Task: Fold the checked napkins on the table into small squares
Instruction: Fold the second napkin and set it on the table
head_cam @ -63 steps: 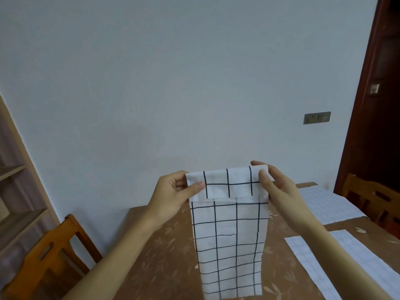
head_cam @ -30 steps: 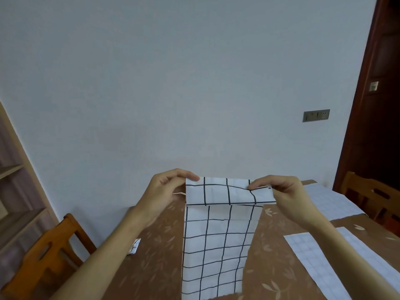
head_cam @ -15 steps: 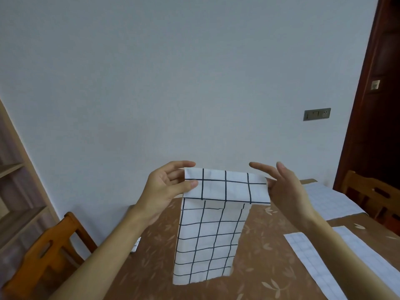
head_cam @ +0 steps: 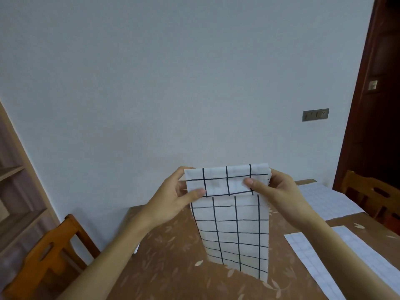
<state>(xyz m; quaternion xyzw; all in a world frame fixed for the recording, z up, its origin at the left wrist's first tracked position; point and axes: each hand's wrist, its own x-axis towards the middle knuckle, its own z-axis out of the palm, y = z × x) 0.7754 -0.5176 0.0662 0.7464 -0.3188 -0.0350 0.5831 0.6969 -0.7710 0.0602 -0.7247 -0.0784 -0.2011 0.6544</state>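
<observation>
A white napkin with a black check pattern (head_cam: 236, 226) hangs in the air above the brown leaf-patterned table (head_cam: 173, 263). Its top end is folded over into a band. My left hand (head_cam: 173, 198) pinches the band's left end, thumb in front. At the band's right end my right hand (head_cam: 279, 193) grips it, thumb pressing on the front. The long lower part hangs free, its bottom edge slanted above the tabletop.
Two pale fine-checked napkins lie flat on the table, one at the right front (head_cam: 346, 260), one farther back right (head_cam: 324, 200). Wooden chairs stand at the left (head_cam: 49, 252) and right (head_cam: 372, 193). A shelf unit (head_cam: 13, 191) is at the far left, a dark door (head_cam: 376, 105) at right.
My right hand, with fingers spread half a second ago, has closed on the band's right end. The hanging part has shortened as the top band was rolled over again.
</observation>
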